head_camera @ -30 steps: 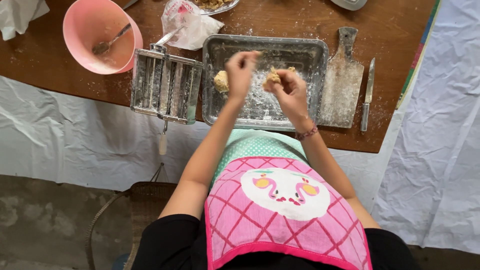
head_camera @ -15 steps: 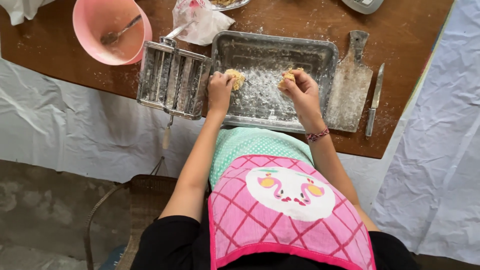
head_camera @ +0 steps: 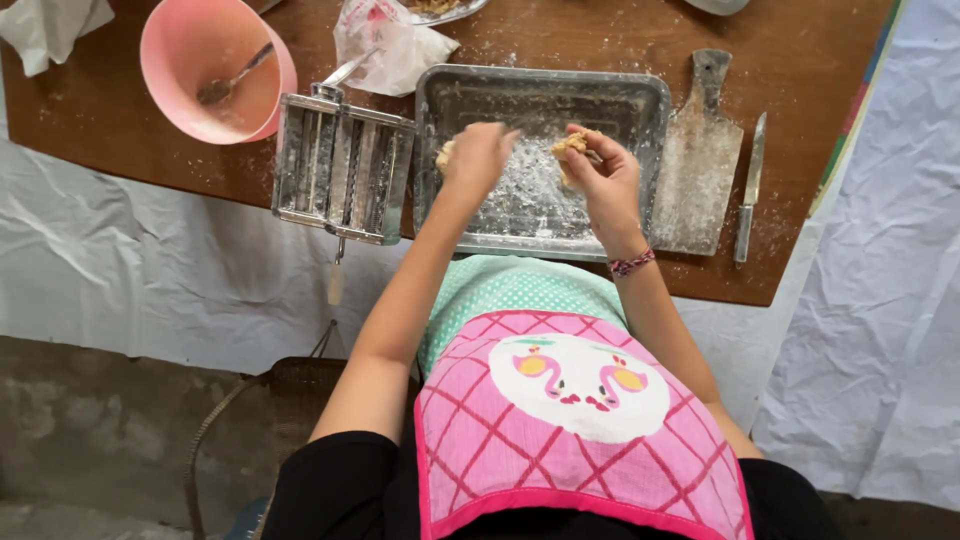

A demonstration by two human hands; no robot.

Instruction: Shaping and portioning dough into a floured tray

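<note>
Cloth (head_camera: 50, 25): white, crumpled, at the far left corner of the tabletop (head_camera: 120, 150), partly cut off.
Bowl (head_camera: 215, 65): pink, spoon (head_camera: 232, 78) resting inside; contents hard to make out.
Pasta roller (head_camera: 342, 168): metal, clamped at the tabletop edge, just beside the tray; crank handle hanging below.
Bag (head_camera: 385, 45): clear plastic, crumpled, behind the roller; contents unclear.
Tray (head_camera: 640, 100): metal, floured bottom, directly under both hands.
Left hand (head_camera: 478, 155): motion-blurred, curled over a pale dough piece (head_camera: 445, 155) near the tray's left wall; grip hard to judge, seemingly closed on it.
Right hand (head_camera: 600, 175): fingers pinching a second dough lump (head_camera: 570, 148) above the tray's middle.
Doing it well: probably best kept low over the flour, each piece turned lightly for an even coat, squeezed gently to avoid tearing.
Board (head_camera: 698, 160): wooden, floured, right of the tray.
Knife (head_camera: 748, 185): lying just beside the board.
Hidden: full shape of both dough pieces, covered by fingers; dishes at the top edge cut off.
</note>
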